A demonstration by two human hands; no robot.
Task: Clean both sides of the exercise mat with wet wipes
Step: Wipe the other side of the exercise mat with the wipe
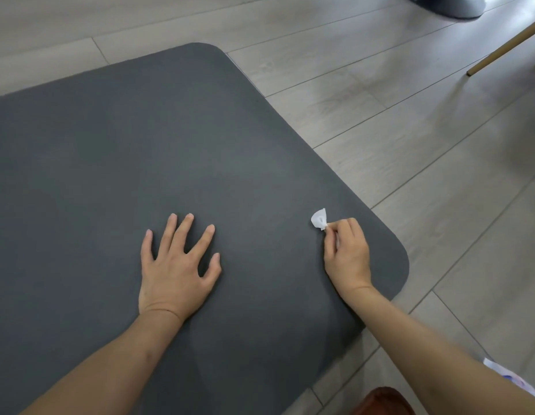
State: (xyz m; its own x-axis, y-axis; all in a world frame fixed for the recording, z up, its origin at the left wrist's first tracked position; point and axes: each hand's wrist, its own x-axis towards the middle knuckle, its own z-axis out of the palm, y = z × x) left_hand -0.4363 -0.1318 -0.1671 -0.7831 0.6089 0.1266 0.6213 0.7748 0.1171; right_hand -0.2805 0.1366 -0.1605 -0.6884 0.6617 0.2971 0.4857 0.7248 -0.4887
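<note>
Mat: the dark grey rounded-corner foam exercise mat lies flat on the pale wood-plank floor, one face up; I take it as my landmark for everything else.
Left hand: my left hand rests palm down on the mat, fingers spread and straight, gripping nothing — a brace, as I judge it.
Right hand: my right hand sits near the mat's near right corner, fingers curled, pinching the small crumpled white wet wipe so the wad pokes out ahead of my knuckles, at or just above the mat.
Progress: I see no clear damp streaks, so I cannot tell how much of this face is wiped; the underside looks untouched by my reckoning, since the mat is not turned — I judge flipping it and wiping that side remain.
Edges: the mat's right edge and rounded corner lie just beside my right hand; the far corner is well beyond my fingers.
Room: open floor runs right of the mat; a slim wooden furniture leg and a grey rounded base stand well apart beyond the far right.
</note>
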